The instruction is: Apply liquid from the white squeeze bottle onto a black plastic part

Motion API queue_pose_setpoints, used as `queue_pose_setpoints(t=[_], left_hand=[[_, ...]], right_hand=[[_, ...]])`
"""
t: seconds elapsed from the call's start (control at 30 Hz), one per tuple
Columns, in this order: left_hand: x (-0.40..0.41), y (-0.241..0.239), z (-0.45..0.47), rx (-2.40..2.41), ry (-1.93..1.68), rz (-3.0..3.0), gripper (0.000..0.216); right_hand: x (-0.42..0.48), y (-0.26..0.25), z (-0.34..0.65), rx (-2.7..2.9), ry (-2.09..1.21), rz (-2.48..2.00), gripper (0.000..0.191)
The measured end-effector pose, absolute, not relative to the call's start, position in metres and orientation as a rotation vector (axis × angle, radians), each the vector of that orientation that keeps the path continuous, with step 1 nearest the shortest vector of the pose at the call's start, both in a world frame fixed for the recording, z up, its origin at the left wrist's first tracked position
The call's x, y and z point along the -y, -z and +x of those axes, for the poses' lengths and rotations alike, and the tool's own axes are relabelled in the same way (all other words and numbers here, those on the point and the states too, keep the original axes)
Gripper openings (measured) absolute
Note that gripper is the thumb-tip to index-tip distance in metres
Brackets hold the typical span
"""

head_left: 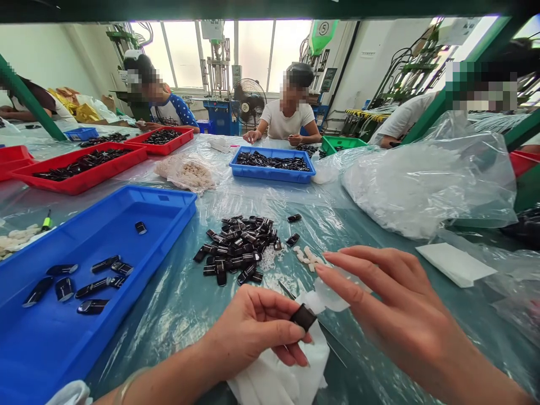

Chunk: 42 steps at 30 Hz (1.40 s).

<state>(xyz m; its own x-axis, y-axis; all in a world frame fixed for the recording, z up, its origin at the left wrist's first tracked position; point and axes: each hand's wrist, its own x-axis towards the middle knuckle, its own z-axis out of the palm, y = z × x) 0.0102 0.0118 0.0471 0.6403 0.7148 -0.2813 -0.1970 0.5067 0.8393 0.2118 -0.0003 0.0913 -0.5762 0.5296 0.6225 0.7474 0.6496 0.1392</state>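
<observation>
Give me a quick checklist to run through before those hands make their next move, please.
1. Black part gripped in left hand: ok, pinched at the fingertips.
2. Right hand free: cannot tell; its fingertips are at a clear film piece, grip unclear.
3. White cloth under the hands: ok, it lies on the table below the left hand.
4. Supply within sight: ok, a pile of black parts lies ahead.
5. Blue tray has room: ok, only a few parts lie in it.
6. Part clean: cannot tell, too small.

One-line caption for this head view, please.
Left hand pinches a small black piece over white cloth; right hand hovers open.
</observation>
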Motion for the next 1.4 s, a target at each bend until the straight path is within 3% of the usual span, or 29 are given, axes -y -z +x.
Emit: queue_pose_setpoints(t=[1.0,1.4], left_hand=[[-0.008,-0.051,0.008,-0.625,-0.582,0.896,0.014],[-0.007,-0.050,0.008,-0.637,-0.570,0.892,0.017]], right_hand=[[0.009,-0.092,0.229,2.454,0.490,-0.943,0.031],[0.002,-0.096,0.222,2.424,0.615,-0.896,0.031]])
